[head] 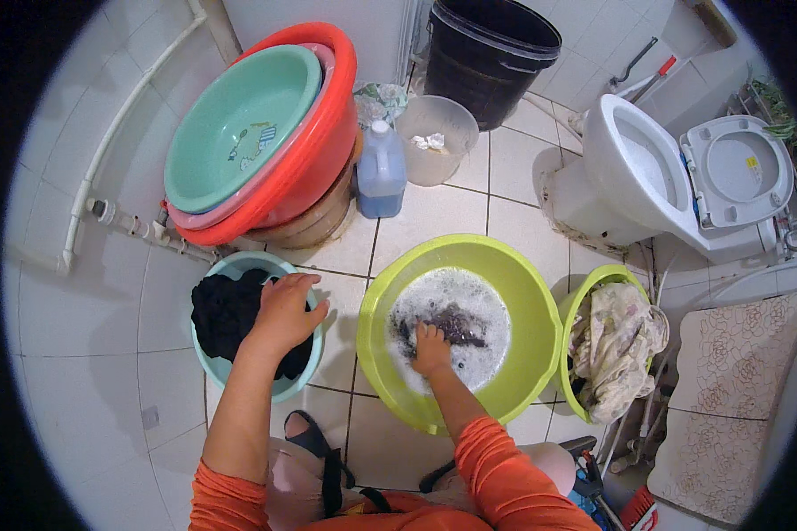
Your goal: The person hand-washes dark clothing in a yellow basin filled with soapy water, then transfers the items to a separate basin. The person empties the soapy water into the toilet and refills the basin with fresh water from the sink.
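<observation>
A large lime-green plastic basin (pixel 538 372) stands on the tiled floor with foamy water (pixel 451 285) in it. My right hand (pixel 432 348) reaches into the suds, fingertips at a dark wet cloth (pixel 461 325) that is partly under the foam; whether the fingers grip it is hidden. My left hand (pixel 291 308) is held over the light-blue basin (pixel 315 362) on the left, its fingers apart and nothing in it. Black cloth (pixel 229 312) is heaped in that basin, beneath and beside the hand.
At the right, a green bucket (pixel 568 372) holds pale patterned cloth (pixel 611 338). Beyond stand stacked basins (pixel 332 106), a jug of blue liquid (pixel 380 172), a clear bucket (pixel 432 166), a black bucket (pixel 485 73) and a toilet (pixel 637 159). A brush (pixel 639 511) lies lower right.
</observation>
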`<state>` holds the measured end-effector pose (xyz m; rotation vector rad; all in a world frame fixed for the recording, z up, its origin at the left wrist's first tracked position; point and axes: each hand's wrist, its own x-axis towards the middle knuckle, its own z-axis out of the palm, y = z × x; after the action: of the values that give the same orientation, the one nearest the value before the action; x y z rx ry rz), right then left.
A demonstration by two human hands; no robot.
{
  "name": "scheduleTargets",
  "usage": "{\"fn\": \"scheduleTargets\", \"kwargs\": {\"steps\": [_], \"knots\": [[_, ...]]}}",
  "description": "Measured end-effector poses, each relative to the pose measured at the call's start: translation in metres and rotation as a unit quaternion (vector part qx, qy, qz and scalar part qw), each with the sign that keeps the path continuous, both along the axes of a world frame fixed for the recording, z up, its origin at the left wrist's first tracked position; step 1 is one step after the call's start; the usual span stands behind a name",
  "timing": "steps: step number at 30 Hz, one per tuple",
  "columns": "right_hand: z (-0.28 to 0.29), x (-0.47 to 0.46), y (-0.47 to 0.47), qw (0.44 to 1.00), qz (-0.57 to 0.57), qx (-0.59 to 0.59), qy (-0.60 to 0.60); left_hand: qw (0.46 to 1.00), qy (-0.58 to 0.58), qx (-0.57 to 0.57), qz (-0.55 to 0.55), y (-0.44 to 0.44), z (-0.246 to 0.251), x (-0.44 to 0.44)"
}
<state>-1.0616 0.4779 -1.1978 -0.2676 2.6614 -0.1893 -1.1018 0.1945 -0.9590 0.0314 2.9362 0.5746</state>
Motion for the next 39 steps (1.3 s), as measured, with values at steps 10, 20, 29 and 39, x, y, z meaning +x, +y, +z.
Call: {"fn": "scheduleTargets", "kwargs": {"steps": [10,20,29,39], "knots": [[0.006,-0.036,0.105,0.813,-0.372,-0.389,-0.221,0.984,-0.068,0.152,-0.069,0.045,0.004,-0.005],[0.220,-0.070,0.075,0.700,-0.284,-0.571,-0.320,0.726,-0.310,0.611,-0.056,0.140,-0.006,-0.040],[0.237,-0.055,0.086,0.692,-0.246,-0.607,-0.304,0.528,-0.252,0.808,0.069,0.199,0.010,-0.045],[0.237,-0.049,0.035,0.805,-0.312,-0.504,-0.031,0.434,-0.169,0.864,0.191,0.219,0.005,-0.048]]}}
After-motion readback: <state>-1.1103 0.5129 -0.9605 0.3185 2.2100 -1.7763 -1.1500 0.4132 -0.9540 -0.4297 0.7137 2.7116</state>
